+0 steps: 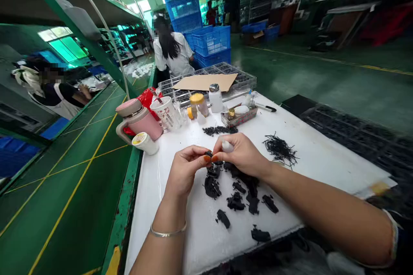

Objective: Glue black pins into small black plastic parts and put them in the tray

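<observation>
My left hand (184,166) pinches a small black plastic part (208,154) between thumb and fingertips. Meeting it there, my right hand (241,153) is closed, its thumb and forefinger at the same part. A small white squeeze bottle (227,146) shows between the fingers of that right hand, mostly hidden by them. Below both hands, several black molded parts (236,201) lie scattered on the white tabletop (201,227). Beyond the hands is a row of tiny black pieces (219,130). A pile of thin black sticks (280,149) lies to the right.
At the left edge stand a pink mug (142,122), a white tub (146,143) and a paper cup (166,111). Farther back are a yellow-lidded jar (198,104), a pump bottle (215,98) and a small box (241,118). A green conveyor (74,172) runs alongside; two people sit beyond.
</observation>
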A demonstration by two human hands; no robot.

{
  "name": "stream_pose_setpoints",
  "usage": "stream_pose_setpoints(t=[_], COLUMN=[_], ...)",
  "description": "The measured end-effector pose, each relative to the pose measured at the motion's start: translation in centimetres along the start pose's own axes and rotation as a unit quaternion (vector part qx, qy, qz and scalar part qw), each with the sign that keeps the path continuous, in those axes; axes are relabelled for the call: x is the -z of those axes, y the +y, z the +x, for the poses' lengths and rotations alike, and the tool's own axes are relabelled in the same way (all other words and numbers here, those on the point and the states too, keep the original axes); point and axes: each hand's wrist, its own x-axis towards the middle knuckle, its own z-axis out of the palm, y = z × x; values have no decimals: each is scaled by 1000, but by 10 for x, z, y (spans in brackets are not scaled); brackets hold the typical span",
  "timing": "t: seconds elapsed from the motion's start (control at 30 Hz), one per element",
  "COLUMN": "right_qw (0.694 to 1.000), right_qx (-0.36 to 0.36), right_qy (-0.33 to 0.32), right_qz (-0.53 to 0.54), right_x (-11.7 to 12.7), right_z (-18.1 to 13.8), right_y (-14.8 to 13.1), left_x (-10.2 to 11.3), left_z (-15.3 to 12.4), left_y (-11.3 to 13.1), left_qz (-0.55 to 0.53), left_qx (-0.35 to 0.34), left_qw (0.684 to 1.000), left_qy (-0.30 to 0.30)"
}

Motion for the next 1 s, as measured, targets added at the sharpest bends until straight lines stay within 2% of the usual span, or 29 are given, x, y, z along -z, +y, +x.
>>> stream_pose_setpoints(t=[0.23, 0.37, 0.5, 0.63, 0.77, 0.83, 1.0], right_qw=[1000, 999, 998, 996, 990, 988, 989], right_qx=[-3, 9, -1, 10, 18, 17, 13], right_qy=[8, 17, 50, 83, 87, 82, 130], right_qz=[6, -36, -34, 10, -109, -132, -66], right_x=[0, 2, 10, 20, 28, 31, 35], right_z=[-4, -3, -3, -3, -3, -3, -4], right_y=[-3, -3, -3, -7, -12, -13, -16], left_x=[0, 0, 1, 1, 1, 0, -2], left_z=[-2, -3, -4, -4, -5, -7, -10], left_y=[0, 0, 3, 6, 7, 7, 7], left_qz=[-24, 19, 116, 186, 246, 249, 272], left_qx=[25, -25, -104, -118, -116, -126, -154], left_qw=[999, 999, 988, 971, 952, 948, 939], left_qy=[-18, -17, 24, 88, 140, 150, 145])
